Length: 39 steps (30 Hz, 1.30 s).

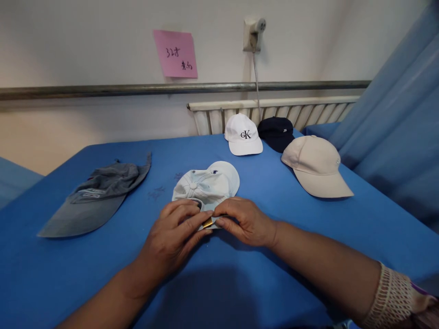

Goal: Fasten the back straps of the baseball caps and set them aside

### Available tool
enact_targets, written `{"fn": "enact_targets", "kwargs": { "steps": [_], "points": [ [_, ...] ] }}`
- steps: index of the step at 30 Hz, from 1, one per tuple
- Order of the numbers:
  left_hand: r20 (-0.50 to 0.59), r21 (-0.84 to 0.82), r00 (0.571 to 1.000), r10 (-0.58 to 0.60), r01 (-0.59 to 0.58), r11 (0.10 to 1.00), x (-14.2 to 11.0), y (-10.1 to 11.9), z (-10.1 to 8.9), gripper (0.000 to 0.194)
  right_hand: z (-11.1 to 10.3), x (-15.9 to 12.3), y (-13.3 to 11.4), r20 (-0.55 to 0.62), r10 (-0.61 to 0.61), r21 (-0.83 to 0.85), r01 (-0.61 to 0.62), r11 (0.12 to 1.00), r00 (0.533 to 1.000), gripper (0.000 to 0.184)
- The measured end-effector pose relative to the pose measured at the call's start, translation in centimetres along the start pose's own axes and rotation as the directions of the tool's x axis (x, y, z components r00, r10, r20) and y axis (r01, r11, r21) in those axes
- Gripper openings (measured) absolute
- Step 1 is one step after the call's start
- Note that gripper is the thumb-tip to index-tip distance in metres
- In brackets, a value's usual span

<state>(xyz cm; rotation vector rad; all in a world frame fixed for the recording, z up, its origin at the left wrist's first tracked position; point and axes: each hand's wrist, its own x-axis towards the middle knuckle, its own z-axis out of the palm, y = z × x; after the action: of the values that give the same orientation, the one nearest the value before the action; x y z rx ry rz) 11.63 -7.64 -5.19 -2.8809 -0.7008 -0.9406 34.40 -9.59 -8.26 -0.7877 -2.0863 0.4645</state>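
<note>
The pale blue cap (206, 185) lay near the middle of the table (192, 153), its brim toward the far edge. Fingers of the left hand (171, 237) and right hand (248, 223) pinched its back strap at the gold buckle (207, 223). A grey cap (99, 196) lay toward the left edge; white (243, 135), navy (277, 132) and beige caps (313, 165) sat toward the far right corner.
</note>
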Motion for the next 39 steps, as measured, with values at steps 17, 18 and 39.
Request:
{"fn": "enact_targets", "kwargs": {
  "steps": [17, 18, 39],
  "points": [
    [0.050, -0.056, 0.997, 0.066, -0.063, 0.996, -0.1, 0.0, 0.4, 0.032, 0.5, -0.3, -0.1, -0.085, 0.018, -0.076, -0.024, 0.997, 0.996, 0.012],
    [0.049, -0.059, 0.997, 0.067, -0.064, 0.996, -0.1, 0.0, 0.5, 0.032, 0.6, -0.3, -0.1, -0.088, 0.021, -0.080, -0.028, 0.996, 0.996, 0.012],
    [-0.020, -0.005, 0.990, 0.143, -0.143, 0.990, 0.0, -0.2, 0.1, 0.030, -0.4, -0.4, -0.3, 0.025, -0.092, -0.108, 0.094, 0.990, 0.995, 0.019]
  ]
}}
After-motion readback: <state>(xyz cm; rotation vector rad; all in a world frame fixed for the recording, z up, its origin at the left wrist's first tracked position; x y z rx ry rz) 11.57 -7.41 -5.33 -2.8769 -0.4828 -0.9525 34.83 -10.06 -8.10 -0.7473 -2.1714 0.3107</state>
